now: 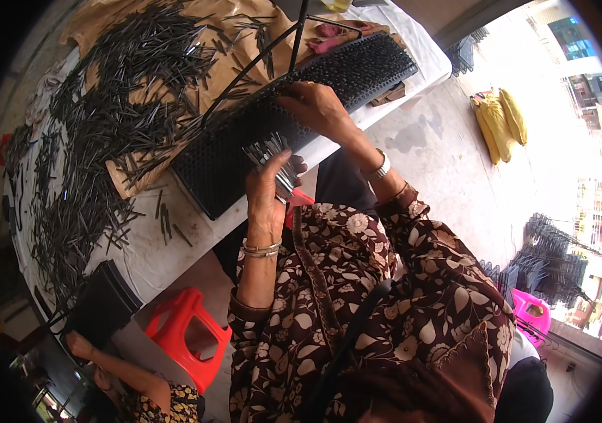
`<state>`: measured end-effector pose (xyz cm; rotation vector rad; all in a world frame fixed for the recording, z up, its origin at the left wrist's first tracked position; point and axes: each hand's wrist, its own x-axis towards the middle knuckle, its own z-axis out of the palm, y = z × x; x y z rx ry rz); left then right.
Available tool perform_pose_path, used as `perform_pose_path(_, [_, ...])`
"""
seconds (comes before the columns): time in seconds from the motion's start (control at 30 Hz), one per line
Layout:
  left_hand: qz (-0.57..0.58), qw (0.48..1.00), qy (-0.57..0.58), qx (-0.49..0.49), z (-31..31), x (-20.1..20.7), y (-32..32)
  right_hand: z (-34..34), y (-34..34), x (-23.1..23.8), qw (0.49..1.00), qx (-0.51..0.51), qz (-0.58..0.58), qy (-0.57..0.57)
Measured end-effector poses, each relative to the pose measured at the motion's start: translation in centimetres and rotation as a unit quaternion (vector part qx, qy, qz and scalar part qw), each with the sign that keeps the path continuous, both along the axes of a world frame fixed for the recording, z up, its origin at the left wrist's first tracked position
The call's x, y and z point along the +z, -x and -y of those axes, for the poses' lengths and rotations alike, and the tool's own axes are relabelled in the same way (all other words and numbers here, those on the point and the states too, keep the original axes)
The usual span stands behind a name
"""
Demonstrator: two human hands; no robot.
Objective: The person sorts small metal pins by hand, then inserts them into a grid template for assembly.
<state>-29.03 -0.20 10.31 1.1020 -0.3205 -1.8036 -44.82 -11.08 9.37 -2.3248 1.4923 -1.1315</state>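
Note:
A bundle of thin dark strips (270,151) fans out of my left hand (266,189), which is closed around it with the thumb on top. My left hand is just in front of a long black perforated tray (209,166) lying at a slant along the table edge. Over the tray's middle, my right hand (318,109) is closed, its fingertips together against the surface; what they hold, if anything, is hidden. The tray's far right part (371,67) looks densely filled with upright pieces, while open holes show at its left end.
Loose dark strips (146,56) lie heaped over brown paper (244,14) and the white-covered table (149,243). Thin black rods rise behind the tray. A red stool (199,338), another person's arm (135,377), yellow sacks (500,127) and a pink stool (530,314) are around.

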Motion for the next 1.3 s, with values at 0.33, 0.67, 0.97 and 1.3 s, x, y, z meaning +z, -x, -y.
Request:
perform_pose_path(0.33, [0.001, 1.0, 0.011, 0.013, 0.1, -0.6, 0.1, -4.3, 0.7, 4.7, 0.877, 0.171, 0.128, -0.43])
perform_pose_path(0.67, [0.028, 0.999, 0.017, 0.0, 0.1, -0.6, -0.6, -4.2, 0.3, 4.3, 0.843, 0.185, 0.174, -0.475])
perform_pose_path(0.97, [0.028, 1.0, 0.01, 0.004, 0.2, -0.7, -0.3, -4.1, 1.0, 4.0, 0.841, 0.213, 0.174, -0.465])
perform_pose_path(1.3, [0.026, 0.999, -0.006, 0.031, -0.2, -0.4, -0.1, -1.7, 1.3, 3.4, 0.948, 0.01, 0.267, -0.172])
